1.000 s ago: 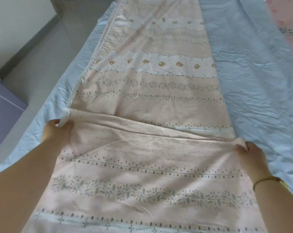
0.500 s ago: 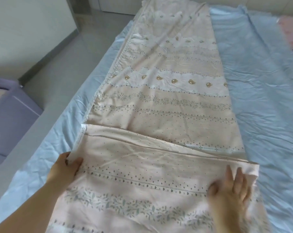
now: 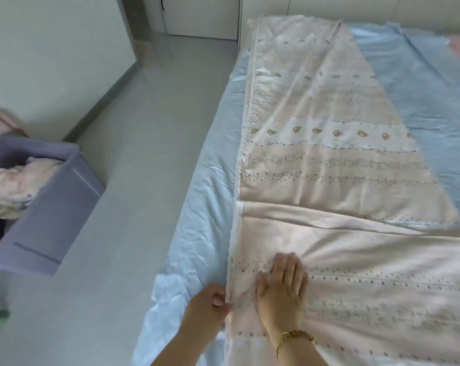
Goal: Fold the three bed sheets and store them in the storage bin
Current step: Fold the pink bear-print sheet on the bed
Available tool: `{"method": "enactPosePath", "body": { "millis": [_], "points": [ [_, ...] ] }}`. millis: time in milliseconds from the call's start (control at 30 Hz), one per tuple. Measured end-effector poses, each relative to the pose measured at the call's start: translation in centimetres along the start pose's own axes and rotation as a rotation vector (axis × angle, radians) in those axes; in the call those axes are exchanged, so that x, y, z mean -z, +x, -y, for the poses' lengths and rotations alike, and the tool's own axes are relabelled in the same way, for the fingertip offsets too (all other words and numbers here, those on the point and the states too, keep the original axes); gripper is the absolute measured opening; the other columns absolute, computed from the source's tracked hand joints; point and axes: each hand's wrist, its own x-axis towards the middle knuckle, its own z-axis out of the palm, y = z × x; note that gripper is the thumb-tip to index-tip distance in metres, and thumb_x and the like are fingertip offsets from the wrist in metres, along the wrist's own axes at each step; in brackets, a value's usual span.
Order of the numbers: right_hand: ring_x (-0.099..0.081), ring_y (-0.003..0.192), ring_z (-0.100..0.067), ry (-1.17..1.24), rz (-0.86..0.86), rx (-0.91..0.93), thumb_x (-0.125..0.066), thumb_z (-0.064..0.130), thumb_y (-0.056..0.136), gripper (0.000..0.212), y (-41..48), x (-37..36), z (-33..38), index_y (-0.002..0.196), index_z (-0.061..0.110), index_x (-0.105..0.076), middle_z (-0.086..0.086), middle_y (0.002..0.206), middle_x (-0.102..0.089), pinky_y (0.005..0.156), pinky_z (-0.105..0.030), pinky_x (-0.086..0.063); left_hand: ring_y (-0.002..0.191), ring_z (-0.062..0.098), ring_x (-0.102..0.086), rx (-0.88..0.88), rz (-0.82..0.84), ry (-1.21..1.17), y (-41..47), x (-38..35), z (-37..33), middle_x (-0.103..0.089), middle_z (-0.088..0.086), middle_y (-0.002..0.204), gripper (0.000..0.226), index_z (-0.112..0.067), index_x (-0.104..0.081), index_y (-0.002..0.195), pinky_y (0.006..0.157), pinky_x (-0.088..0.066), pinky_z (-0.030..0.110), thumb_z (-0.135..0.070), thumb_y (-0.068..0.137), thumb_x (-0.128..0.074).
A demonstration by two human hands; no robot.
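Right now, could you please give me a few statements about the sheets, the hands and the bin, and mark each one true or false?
1. The right hand lies flat on the pink sheet. True.
2. The left hand hangs free of the pink sheet. False: it pinches the sheet's left edge.
3. The pink sheet lies on a blue sheet. True.
4. Some cloth lies in the bin. True.
5. The bin stands on the blue sheet. False: it stands on the floor.
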Motion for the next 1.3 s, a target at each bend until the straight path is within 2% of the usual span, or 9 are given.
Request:
{"method": "enactPosePath", "body": {
  "millis": [133,200,367,533,667,867,967,1100,1300],
  "points": [
    [0.006,0.144,-0.028,-0.135,-0.093,-0.145,0.023,0.047,0.066,0.079,-0.5,-0.8,1.2,0.138,0.017,0.016,-0.01,0.152,0.014,0.093,-0.029,0.038,0.058,-0.009,-0.055,-0.176,0.171,0.179,-0.2,4.5,4.5,-0.056,-0.013,0.071,0.025,-0.03,-0.047,0.094,0.068,-0.044,0.008,-0.008,0.086,-0.053],
    [0.018,0.142,-0.023,-0.159,-0.025,-0.157,0.025,0.051,0.069,0.073,-0.5,-0.1,0.9,0.135,0.019,0.026,-0.008,0.153,0.019,0.099,-0.031,0.034,0.075,-0.001,-0.056,-0.24,0.156,0.212,0.2,6.0,5.0,-0.056,-0.015,0.079,0.023,-0.032,-0.05,0.102,0.073,-0.043,0.006,-0.013,0.089,-0.05],
    [0.014,0.143,-0.02,-0.176,-0.014,-0.199,0.025,0.044,0.057,0.096,-0.2,-0.2,1.6,0.147,0.017,0.009,-0.006,0.155,0.013,0.11,-0.036,0.02,0.1,0.003,-0.054,-0.41,0.1,0.465,2.3,9.7,2.9,-0.049,-0.019,0.095,0.032,-0.026,-0.049,0.124,0.077,-0.035,0.009,-0.018,0.093,-0.046],
    [-0.027,0.136,-0.025,-0.037,-0.168,-0.221,-0.029,0.035,0.077,0.063,0.6,-1.3,1.0,0.132,0.008,-0.041,-0.019,0.134,-0.05,0.113,-0.029,0.012,0.131,0.009,-0.036,-0.618,0.077,0.705,6.3,11.4,-1.2,-0.035,-0.006,0.142,0.041,-0.022,-0.04,0.134,0.099,-0.024,0.011,-0.017,0.094,-0.046],
    [0.011,0.143,-0.013,-0.049,-0.29,-0.242,-0.035,0.035,0.077,0.061,0.8,-2.2,0.5,0.133,0.012,-0.034,-0.011,0.134,-0.05,0.111,-0.036,-0.003,0.133,0.014,-0.036,-0.706,0.114,0.773,10.9,11.7,-6.1,-0.038,-0.002,0.144,0.039,-0.017,-0.047,0.132,0.106,-0.024,0.019,-0.012,0.093,-0.047],
    [0.004,0.144,-0.017,-0.036,-0.339,-0.195,-0.037,0.037,0.078,0.083,0.9,-2.9,0.2,0.148,0.015,0.0,-0.002,0.157,0.0,0.114,-0.038,-0.006,0.116,0.038,-0.055,-0.954,0.166,0.919,17.5,8.6,-14.0,-0.054,0.02,0.129,0.049,-0.004,-0.059,0.119,0.094,-0.044,0.045,-0.032,0.085,-0.039],
    [-0.003,0.144,-0.016,0.095,-0.348,-0.183,-0.041,0.036,0.076,0.081,1.3,-2.8,0.3,0.148,0.016,-0.011,0.001,0.157,0.0,0.115,-0.038,-0.01,0.109,0.042,-0.058,-1.057,0.176,1.056,21.2,6.8,-18.9,-0.059,0.024,0.122,0.059,0.0,-0.061,0.116,0.088,-0.046,0.052,-0.037,0.081,-0.031],
    [-0.012,0.143,-0.009,0.194,-0.417,-0.226,-0.045,0.037,0.066,0.063,2.1,-2.0,0.3,0.126,0.016,-0.044,0.007,0.155,-0.012,0.112,-0.033,-0.016,0.139,0.029,-0.026,-1.038,0.156,1.188,25.3,4.3,-23.5,-0.027,0.013,0.15,0.073,-0.013,-0.034,0.141,0.112,-0.018,0.042,-0.052,0.081,-0.02],
    [-0.044,0.083,-0.012,0.238,-0.593,-0.723,-0.042,0.041,0.064,0.026,7.3,1.7,1.4,0.088,0.031,-0.044,0.006,0.086,-0.061,0.076,-0.027,-0.03,0.144,0.021,-0.007,-1.091,0.185,1.213,29.3,-0.7,-28.3,-0.006,0.004,0.157,0.06,-0.02,-0.011,0.147,0.116,-0.004,0.033,-0.042,0.096,-0.031]
  ]
}}
